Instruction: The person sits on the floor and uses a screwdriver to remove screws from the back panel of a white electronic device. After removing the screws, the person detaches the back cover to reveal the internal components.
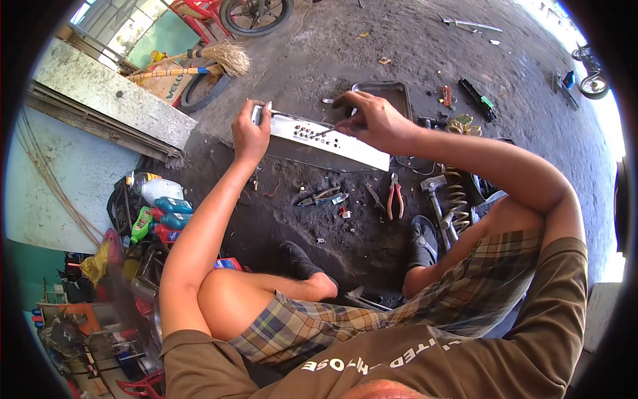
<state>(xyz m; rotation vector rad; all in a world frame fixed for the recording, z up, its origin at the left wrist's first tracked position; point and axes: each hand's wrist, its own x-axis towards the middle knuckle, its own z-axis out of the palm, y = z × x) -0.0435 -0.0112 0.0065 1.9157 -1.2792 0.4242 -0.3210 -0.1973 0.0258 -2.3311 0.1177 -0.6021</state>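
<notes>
A long white panel with rows of small round sockets (359, 154) lies tilted in front of me, part of a flat casing. My left hand (250, 138) grips its left end, fingers curled over the edge with the thumb up. Over the right part of the panel, my right hand (382, 126) is closed, its fingertips bunched near the sockets. A thin dark shaft seems to run from those fingertips to the panel, but what it belongs to is hidden. Nearer my feet lie red-handled pliers (395, 197) and another dark pair of pliers (322, 196).
Behind the panel stands a dark tray (407, 100). A coil-spring shock absorber (457, 199) lies at right, a green-ended circuit board (480, 100) farther off. Several bottles (171, 213) crowd the left. Back left are a straw broom (226, 58) and a wheel (256, 14).
</notes>
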